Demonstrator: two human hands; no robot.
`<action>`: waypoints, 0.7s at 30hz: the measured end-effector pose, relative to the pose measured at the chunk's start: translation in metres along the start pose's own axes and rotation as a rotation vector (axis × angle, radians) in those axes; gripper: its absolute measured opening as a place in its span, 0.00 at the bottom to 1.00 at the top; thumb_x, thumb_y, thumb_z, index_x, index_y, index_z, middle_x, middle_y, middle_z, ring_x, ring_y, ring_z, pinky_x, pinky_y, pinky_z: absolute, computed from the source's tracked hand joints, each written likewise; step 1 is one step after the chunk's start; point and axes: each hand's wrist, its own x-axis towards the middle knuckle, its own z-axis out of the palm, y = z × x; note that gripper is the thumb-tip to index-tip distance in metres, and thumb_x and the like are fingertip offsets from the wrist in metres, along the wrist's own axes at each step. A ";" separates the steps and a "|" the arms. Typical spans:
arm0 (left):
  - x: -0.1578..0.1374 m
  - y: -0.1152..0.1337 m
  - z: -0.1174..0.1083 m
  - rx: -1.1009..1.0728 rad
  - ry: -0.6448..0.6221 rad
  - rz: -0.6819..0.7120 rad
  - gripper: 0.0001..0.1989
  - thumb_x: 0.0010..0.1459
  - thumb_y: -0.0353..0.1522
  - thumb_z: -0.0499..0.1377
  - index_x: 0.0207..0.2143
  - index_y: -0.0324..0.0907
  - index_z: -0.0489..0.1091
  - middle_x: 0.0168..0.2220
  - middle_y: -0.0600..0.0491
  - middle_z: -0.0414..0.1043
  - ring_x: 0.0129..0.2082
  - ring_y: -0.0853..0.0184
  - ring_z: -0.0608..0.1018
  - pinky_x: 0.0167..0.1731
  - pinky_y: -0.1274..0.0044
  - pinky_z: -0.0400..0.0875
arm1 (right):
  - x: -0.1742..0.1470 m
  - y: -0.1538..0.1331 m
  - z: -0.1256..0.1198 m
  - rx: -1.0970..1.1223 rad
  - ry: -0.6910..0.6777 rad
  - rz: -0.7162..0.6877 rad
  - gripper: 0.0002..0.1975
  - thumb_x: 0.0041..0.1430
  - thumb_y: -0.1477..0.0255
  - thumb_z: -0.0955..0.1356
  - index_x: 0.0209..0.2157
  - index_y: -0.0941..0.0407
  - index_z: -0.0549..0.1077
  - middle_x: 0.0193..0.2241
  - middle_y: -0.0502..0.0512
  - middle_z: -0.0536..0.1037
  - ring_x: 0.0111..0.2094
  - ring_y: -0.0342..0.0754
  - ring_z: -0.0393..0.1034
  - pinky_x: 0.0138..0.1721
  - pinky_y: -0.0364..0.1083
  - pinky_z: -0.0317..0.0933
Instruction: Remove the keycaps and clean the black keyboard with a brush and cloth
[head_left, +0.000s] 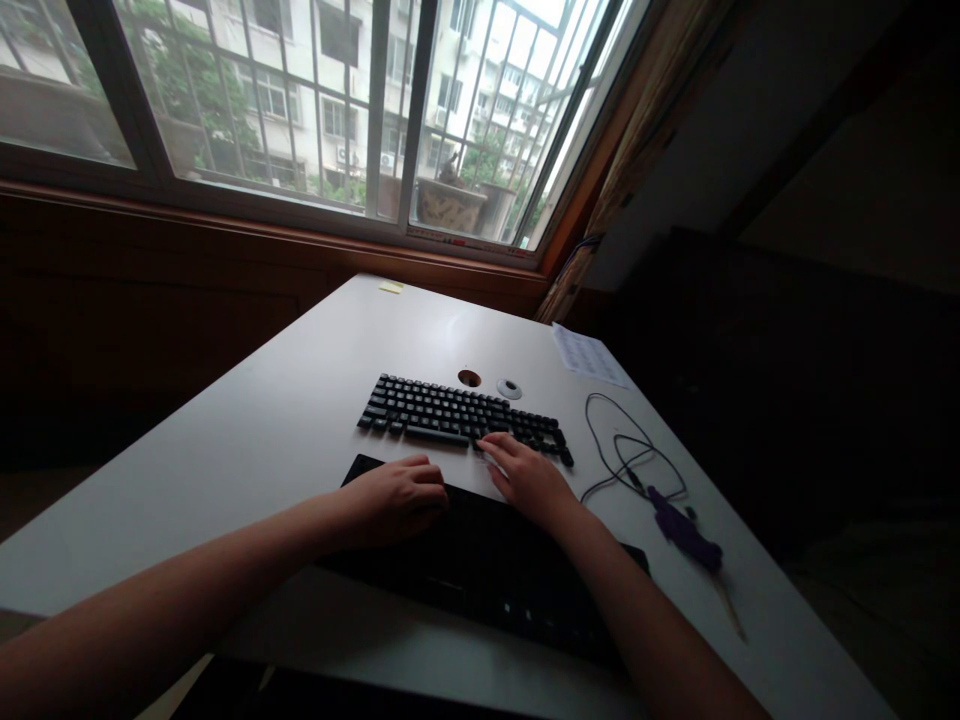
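Observation:
Black keycaps (442, 405) lie in keyboard-like rows on the white table, with a long space bar (437, 436) at their near side. In front of them is a dark, flat keyboard base (480, 570), its details lost in shadow. Over the base's left part rests my left hand (409, 492), fingers curled and closed; what they hold, if anything, is hidden. My right hand (521, 475) reaches past the base's far edge. Its fingertips touch the keycaps just right of the space bar, while the thumb stays apart from the fingers.
To the right lie a looped black cable (637, 440) and a purple object (686, 530) with a thin pale stick. A printed sheet (589, 355) sits at the right edge. Behind the keycaps are a table hole (469, 378) and a round cover (509, 388). A yellow note (391, 287) lies farthest back.

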 end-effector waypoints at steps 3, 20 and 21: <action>0.001 0.001 -0.001 0.000 0.005 0.005 0.06 0.64 0.27 0.58 0.42 0.42 0.73 0.40 0.50 0.73 0.40 0.64 0.74 0.45 0.73 0.70 | -0.001 0.000 0.001 -0.003 0.002 0.002 0.22 0.68 0.72 0.63 0.62 0.51 0.68 0.62 0.55 0.70 0.55 0.50 0.72 0.55 0.47 0.69; 0.001 0.003 -0.003 0.011 0.014 0.007 0.06 0.64 0.27 0.58 0.41 0.42 0.73 0.39 0.50 0.73 0.39 0.64 0.74 0.44 0.73 0.70 | 0.022 -0.019 -0.020 -0.181 -0.058 0.214 0.23 0.67 0.65 0.62 0.62 0.47 0.69 0.51 0.58 0.72 0.39 0.52 0.77 0.38 0.48 0.68; 0.001 0.003 -0.002 0.013 0.011 0.004 0.06 0.64 0.27 0.58 0.41 0.42 0.73 0.39 0.50 0.73 0.39 0.64 0.74 0.44 0.73 0.70 | 0.023 -0.020 -0.020 -0.182 -0.060 0.220 0.23 0.67 0.64 0.62 0.62 0.47 0.69 0.51 0.58 0.72 0.39 0.52 0.77 0.37 0.48 0.68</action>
